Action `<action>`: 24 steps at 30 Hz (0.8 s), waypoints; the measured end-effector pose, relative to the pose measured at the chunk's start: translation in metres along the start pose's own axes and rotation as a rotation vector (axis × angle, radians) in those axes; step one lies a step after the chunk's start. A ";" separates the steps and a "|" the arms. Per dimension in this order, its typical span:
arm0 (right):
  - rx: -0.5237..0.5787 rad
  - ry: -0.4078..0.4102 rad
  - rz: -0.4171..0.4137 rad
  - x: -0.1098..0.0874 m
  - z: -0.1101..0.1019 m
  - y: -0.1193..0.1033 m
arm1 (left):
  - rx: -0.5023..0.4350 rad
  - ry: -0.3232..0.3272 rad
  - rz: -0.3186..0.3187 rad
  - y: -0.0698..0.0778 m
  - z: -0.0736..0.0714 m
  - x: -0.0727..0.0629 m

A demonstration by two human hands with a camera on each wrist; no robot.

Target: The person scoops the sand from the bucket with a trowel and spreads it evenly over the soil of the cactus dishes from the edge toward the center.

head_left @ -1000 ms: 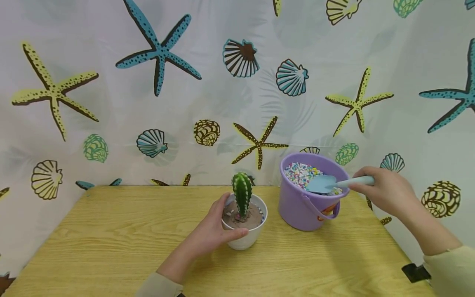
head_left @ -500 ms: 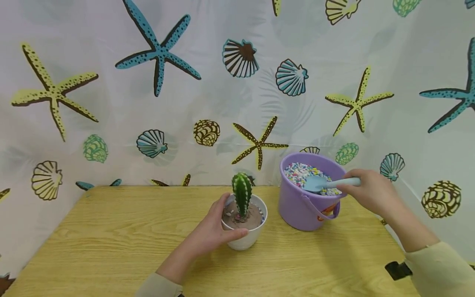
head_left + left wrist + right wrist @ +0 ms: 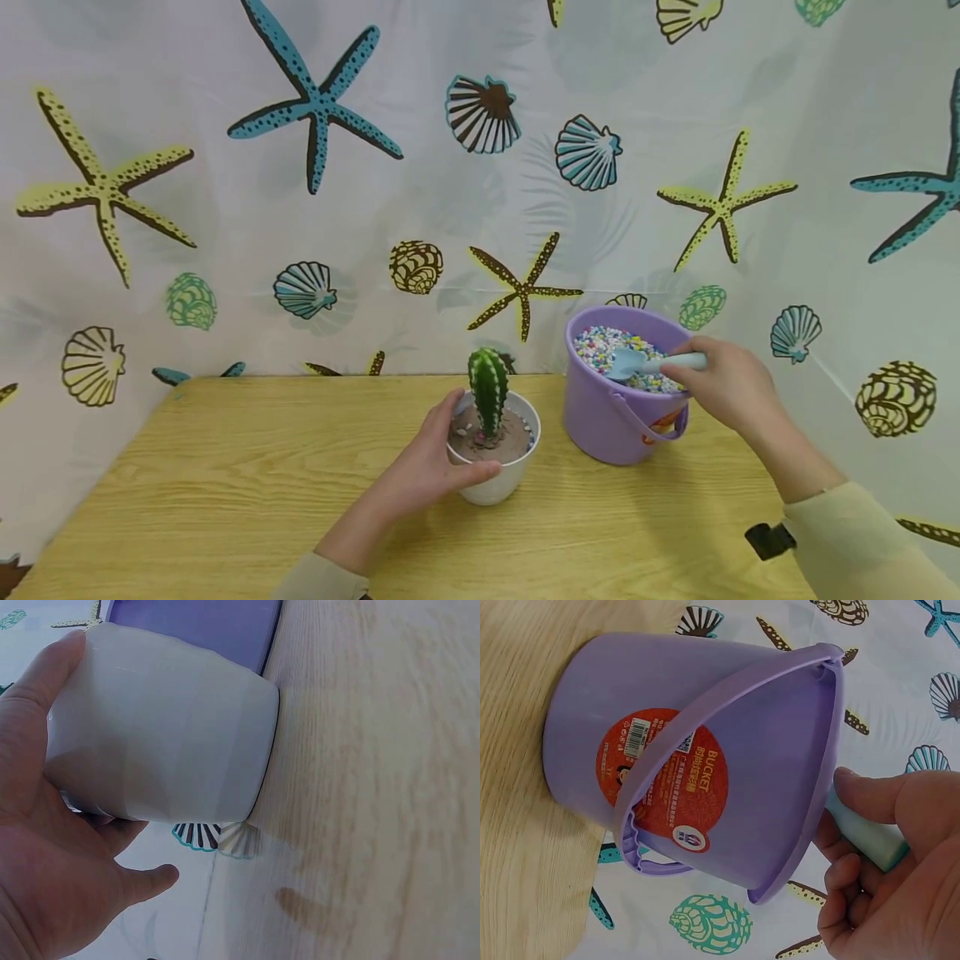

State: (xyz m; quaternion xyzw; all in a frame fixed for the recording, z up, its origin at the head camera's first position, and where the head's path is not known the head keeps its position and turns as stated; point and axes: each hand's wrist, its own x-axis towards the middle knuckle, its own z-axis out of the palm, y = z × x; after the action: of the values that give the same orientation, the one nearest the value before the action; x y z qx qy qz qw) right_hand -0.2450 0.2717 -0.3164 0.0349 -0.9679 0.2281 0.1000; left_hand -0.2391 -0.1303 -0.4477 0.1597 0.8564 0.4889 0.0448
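A green cactus (image 3: pixel 488 392) stands upright in a white flowerpot (image 3: pixel 491 487) filled with brown soil, with some small pebbles on top. My left hand (image 3: pixel 427 467) holds this pot from its left side, thumb across the near wall; the left wrist view shows the pot's smooth side (image 3: pixel 165 727) close up. To the right is a purple bucket (image 3: pixel 600 425) of small multicoloured beads (image 3: pixel 598 343). Over its right rim, my right hand (image 3: pixel 727 379) grips the handle of a light blue toy shovel (image 3: pixel 626 364), whose blade tip is partly sunk in the beads.
Both containers stand on a wood-grain table (image 3: pixel 247 483). Behind it hangs a white curtain (image 3: pixel 360 208) printed with starfish and shells. The bucket's handle (image 3: pixel 705 705) hangs down over a red label (image 3: pixel 682 780) on the right side.
My right hand has moved left toward the bucket, pushing the shovel's blade left and deeper into the beads. The left hand and the pot stay in place.
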 end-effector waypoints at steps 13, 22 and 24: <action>0.027 0.079 -0.017 -0.001 0.020 0.004 | -0.007 0.000 -0.009 -0.002 0.004 0.002; 0.054 0.071 0.026 0.005 0.025 0.006 | 0.012 0.005 -0.022 0.001 0.002 0.000; 0.060 0.066 0.035 0.006 0.025 0.007 | 0.008 0.004 -0.019 0.001 0.002 0.000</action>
State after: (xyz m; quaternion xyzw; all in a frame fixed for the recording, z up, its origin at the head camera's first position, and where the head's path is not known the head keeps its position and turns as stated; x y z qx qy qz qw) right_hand -0.2561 0.2664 -0.3398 0.0135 -0.9572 0.2600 0.1267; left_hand -0.2386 -0.1286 -0.4478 0.1509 0.8599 0.4854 0.0469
